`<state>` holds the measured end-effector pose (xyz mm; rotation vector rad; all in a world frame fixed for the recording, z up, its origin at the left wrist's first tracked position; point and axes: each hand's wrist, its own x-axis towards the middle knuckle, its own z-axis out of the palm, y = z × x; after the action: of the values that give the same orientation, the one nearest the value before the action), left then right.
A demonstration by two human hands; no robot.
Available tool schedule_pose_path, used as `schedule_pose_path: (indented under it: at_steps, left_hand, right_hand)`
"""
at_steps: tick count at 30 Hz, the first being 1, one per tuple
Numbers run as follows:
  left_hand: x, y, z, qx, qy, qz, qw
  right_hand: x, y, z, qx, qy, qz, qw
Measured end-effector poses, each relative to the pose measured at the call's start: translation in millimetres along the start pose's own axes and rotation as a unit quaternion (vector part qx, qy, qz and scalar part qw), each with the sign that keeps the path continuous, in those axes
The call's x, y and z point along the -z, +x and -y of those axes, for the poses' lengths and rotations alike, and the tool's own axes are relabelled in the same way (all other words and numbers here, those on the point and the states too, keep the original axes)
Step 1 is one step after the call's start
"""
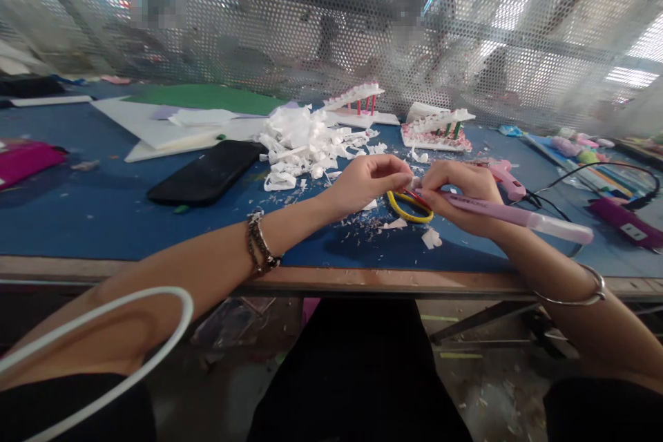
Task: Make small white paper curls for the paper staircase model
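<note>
My left hand [362, 179] pinches a small white piece [414, 181] between thumb and fingertips. Close beside it, my right hand [460, 190] is closed around a light purple marker pen [487, 207], whose pale translucent end points out to the right. The pen's tip is hidden by my fingers at the white piece. Below the fingertips is a yellow loop [411, 218] with red along its inside, which looks like a scissors handle. Whether my right hand also grips it, I cannot tell. White scraps [431, 239] and fine shavings lie around.
A heap of white scraps [300, 138] lies left of centre, beside a black phone [207, 173]. Two white models on posts [357, 110] stand behind. A pink glue gun [507, 181] with a black cord and a purple power strip [624, 221] lie right. White sheets [150, 124] lie left.
</note>
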<state>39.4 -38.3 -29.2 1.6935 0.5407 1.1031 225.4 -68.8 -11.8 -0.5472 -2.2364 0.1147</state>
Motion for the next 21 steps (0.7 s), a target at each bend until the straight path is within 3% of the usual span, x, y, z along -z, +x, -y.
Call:
schedule_pose_path:
  at_steps: [7, 12, 21]
  left_hand:
    - [3.4, 2.0, 7.7, 0.019, -0.075, 0.012, 0.997]
    - [3.2, 1.8, 8.0, 0.027, -0.095, 0.016, 0.995]
    - [2.1, 0.9, 0.9, 0.068, -0.14, 0.032, 0.987]
  right_hand:
    - [0.5, 0.7, 2.6, -0.01, -0.022, -0.027, 0.999]
    - [-0.2, -0.6, -0.8, 0.019, -0.013, -0.015, 1.0]
    - [1.2, 1.5, 4.2, -0.04, -0.066, -0.046, 0.996]
